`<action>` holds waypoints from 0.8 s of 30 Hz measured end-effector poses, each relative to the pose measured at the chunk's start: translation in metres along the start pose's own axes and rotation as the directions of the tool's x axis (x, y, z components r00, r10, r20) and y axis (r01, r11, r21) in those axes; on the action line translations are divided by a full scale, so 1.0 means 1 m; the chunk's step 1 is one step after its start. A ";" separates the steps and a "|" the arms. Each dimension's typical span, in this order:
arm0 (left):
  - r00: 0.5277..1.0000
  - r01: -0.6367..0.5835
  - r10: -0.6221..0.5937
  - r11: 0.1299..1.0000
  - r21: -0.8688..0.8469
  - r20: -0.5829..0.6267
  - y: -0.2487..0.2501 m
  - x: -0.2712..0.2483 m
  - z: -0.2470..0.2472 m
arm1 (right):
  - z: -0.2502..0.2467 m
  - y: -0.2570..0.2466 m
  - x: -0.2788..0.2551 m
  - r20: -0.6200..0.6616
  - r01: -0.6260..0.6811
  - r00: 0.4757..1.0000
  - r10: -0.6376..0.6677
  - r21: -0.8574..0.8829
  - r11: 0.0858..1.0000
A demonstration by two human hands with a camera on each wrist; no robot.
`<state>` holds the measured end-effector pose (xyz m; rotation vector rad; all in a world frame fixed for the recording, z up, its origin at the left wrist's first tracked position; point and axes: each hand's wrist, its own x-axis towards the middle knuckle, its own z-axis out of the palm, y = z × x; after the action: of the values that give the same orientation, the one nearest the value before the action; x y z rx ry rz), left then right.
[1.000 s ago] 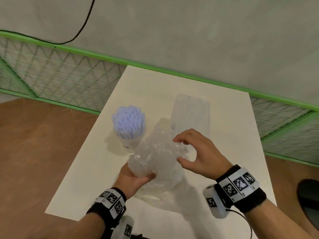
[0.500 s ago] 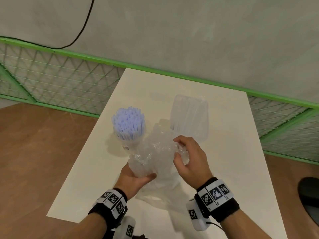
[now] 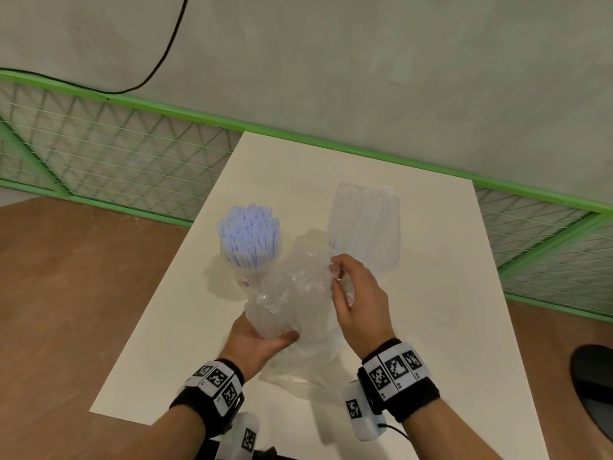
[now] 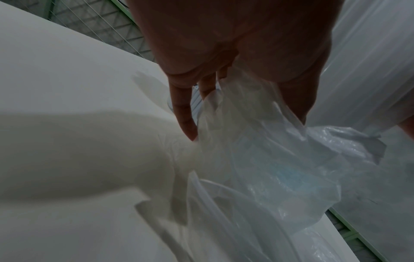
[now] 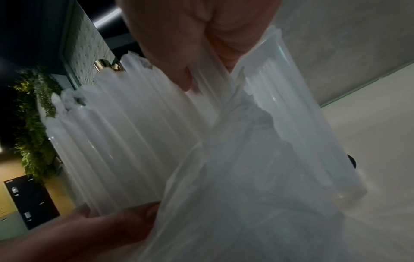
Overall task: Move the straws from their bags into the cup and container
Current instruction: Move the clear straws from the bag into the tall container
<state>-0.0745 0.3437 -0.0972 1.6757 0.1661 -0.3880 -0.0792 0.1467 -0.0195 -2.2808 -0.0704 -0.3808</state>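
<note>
- Left hand (image 3: pixel 253 343): grip wrapped around the lower end of the clear bag (image 3: pixel 292 293), thumb across the front, bundle of clear straws (image 5: pixel 116 134) inside.
- Right hand (image 3: pixel 360 302): grip pinching crumpled bag plastic at the top.
- Bag held above tabletop (image 3: pixel 447 293), near its front edge.
- Cup (image 3: pixel 247 270) of blue straws (image 3: pixel 248 234): toward the left edge.
- Clear container (image 3: pixel 365 227): just behind the bag, mid-tabletop.

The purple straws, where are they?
In the head view, the purple straws stand in a cup on the table's left side, left of the crinkly bag.
</note>
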 end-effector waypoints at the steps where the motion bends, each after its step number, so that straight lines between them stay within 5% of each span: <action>1: 1.000 -0.001 0.001 1.000 0.001 0.000 0.000 0.001 0.000 | 0.001 -0.002 0.001 -0.017 0.009 1.000 -0.009 -0.001 1.000; 24: 1.000 0.008 -0.008 1.000 0.025 0.030 0.002 -0.001 0.000 | -0.071 -0.040 0.060 -0.255 0.185 0.946 -0.200 -0.083 0.979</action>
<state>-0.0743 0.3438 -0.0946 1.6938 0.1464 -0.4226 -0.0468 0.1175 0.0714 -2.2660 -0.1497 -0.7947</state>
